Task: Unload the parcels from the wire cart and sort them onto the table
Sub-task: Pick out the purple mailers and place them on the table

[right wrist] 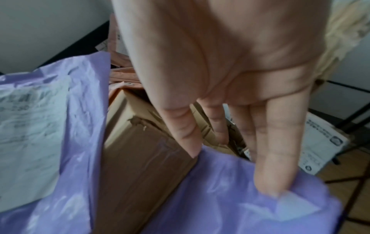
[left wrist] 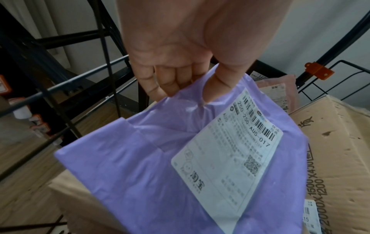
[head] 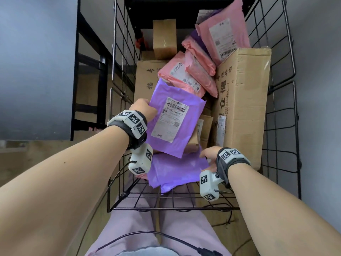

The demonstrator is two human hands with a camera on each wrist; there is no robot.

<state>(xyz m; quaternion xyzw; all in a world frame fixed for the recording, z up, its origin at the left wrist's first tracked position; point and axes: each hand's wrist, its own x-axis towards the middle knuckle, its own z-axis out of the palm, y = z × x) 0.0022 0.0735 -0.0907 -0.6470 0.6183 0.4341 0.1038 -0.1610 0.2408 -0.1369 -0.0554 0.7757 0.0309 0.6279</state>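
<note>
Over the wire cart (head: pixel 284 100), my left hand (left wrist: pixel 180 66) pinches one purple mailer (head: pixel 173 124) by its corner while my right hand (right wrist: pixel 240 110) pinches a second purple mailer (right wrist: pixel 230 197); slick film under such shallow pinches may slip and drop both among the boxes (head: pixel 241 100).

You see soft, even indoor light, wide-angle bending at the head view's edges, and a blurred, close right wrist view.

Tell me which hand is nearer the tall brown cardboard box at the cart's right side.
Right. The right hand grips a purple mailer beside the tall brown cardboard box; the left hand pinches the labelled purple mailer farther left.
</note>
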